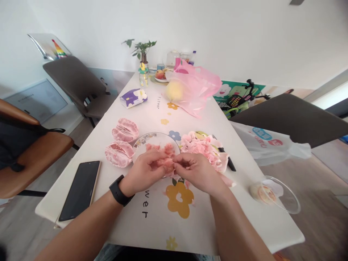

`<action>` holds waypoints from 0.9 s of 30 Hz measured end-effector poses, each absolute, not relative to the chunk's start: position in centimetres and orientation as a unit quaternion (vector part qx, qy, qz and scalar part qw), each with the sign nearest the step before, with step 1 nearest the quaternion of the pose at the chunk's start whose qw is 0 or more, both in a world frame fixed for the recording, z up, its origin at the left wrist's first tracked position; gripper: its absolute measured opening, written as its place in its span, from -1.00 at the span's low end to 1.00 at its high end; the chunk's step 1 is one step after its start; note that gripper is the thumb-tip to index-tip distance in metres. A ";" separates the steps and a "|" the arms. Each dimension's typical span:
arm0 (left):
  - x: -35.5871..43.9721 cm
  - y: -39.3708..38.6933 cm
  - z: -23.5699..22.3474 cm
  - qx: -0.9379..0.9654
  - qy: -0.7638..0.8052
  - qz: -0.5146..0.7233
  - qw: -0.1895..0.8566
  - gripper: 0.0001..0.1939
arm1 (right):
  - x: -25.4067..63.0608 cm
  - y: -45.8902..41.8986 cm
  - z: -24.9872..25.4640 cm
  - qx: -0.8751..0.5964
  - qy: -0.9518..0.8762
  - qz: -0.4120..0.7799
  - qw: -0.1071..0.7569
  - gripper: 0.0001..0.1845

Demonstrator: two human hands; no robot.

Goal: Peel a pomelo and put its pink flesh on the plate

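Observation:
Over the near side of a white plate (141,143) with a patterned rim, both my hands meet at a piece of pink pomelo flesh (168,165). My left hand (148,168), with a black watch on the wrist, is closed around it. Thumb and fingers of my right hand (191,168) are pinched at its right edge. More peeled pomelo pieces (165,148) lie on the plate behind my fingers. Two pomelo chunks in their skins (125,129) sit left of the plate. A heap of pink peel (199,145) lies to the right.
A knife (230,163) lies partly under the peel. A phone (80,190) rests at the left edge. Farther back are a tissue pack (133,98), a pink bag (199,85) with a yellow fruit, and a potted plant (144,50). A clear tub (274,194) stands right.

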State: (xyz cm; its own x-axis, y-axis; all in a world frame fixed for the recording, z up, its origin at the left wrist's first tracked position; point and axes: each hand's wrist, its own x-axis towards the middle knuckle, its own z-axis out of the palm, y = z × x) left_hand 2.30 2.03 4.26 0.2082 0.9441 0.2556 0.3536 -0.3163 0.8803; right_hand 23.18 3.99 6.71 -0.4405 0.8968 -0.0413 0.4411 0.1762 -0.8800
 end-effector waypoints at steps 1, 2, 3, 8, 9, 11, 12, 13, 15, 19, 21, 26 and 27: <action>2.3 2.0 4.3 0.693 0.471 0.416 0.354 -0.83 | 23.3 4.0 6.7 -0.462 -0.728 0.440 0.250 -0.78; 2.3 2.0 4.4 0.692 0.472 0.413 0.357 -0.82 | 23.3 4.0 6.7 -0.462 -0.733 0.435 0.245 -0.79; 2.3 2.0 4.4 0.692 0.473 0.410 0.360 -0.81 | 23.4 4.1 6.6 -0.462 -0.737 0.433 0.239 -0.80; 2.4 2.0 4.7 0.688 0.465 0.401 0.387 -0.81 | 23.4 4.0 6.8 -0.465 -0.734 0.433 0.241 -0.82; 2.4 2.1 4.7 0.684 0.467 0.399 0.393 -0.80 | 23.3 4.0 6.9 -0.470 -0.729 0.431 0.250 -0.83; 2.3 2.1 4.6 0.674 0.475 0.398 0.402 -0.80 | 23.3 4.0 7.0 -0.484 -0.715 0.425 0.272 -0.84; 2.2 2.1 4.5 0.667 0.479 0.400 0.408 -0.80 | 23.2 4.0 7.0 -0.495 -0.704 0.425 0.283 -0.85; 2.2 2.1 4.4 0.659 0.483 0.402 0.413 -0.79 | 23.3 4.1 7.1 -0.507 -0.689 0.426 0.295 -0.87; 2.1 2.2 4.2 0.641 0.491 0.410 0.425 -0.76 | 23.4 4.3 7.0 -0.527 -0.659 0.432 0.319 -0.88; 2.0 2.3 3.8 0.599 0.506 0.427 0.449 -0.71 | 24.0 5.0 6.9 -0.559 -0.639 0.389 0.357 -0.90; 2.0 2.3 3.6 0.578 0.515 0.435 0.459 -0.69 | 24.4 5.4 6.8 -0.580 -0.641 0.350 0.361 -0.88; 2.0 2.4 3.5 0.539 0.510 0.463 0.485 -0.67 | 25.0 6.1 7.0 -0.628 -0.639 0.266 0.356 -0.82; 2.0 2.4 3.6 0.532 0.504 0.472 0.490 -0.68 | 25.2 6.2 7.0 -0.634 -0.637 0.256 0.356 -0.81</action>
